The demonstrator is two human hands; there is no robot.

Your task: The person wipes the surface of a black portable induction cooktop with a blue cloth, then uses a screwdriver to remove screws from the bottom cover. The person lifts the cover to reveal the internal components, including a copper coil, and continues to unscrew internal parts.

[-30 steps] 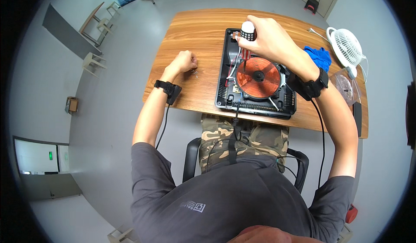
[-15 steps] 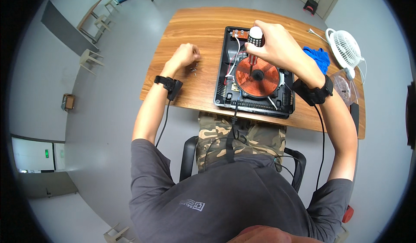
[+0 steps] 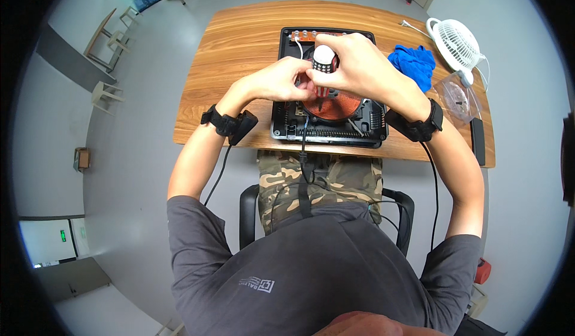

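My right hand (image 3: 362,66) grips a screwdriver (image 3: 324,58) with a white-capped, black, red and white handle, held upright over an opened induction cooker (image 3: 335,137). Next to the handle's lower end, my left hand (image 3: 277,79) is closed, thumb and fingers together. Whatever lies between those fingertips is too small or hidden to make out. Below both hands is the round copper coil (image 3: 342,108), partly covered by them. The black housing lies flat on the table, and a button circuit board (image 3: 306,35) shows along its far edge. The screwdriver's tip is hard to see.
On the wooden table (image 3: 233,42), a blue cloth (image 3: 413,66) lies to the right, near a white fan (image 3: 456,41). A clear plastic tray (image 3: 458,99) and a black bar-shaped object (image 3: 477,141) sit along the right edge. A black cable (image 3: 303,144) runs over the near edge.
My left hand has moved right, from the small screws on the table to beside the screwdriver. The right hand still grips the screwdriver over the cooker. The whole view has shifted slightly.
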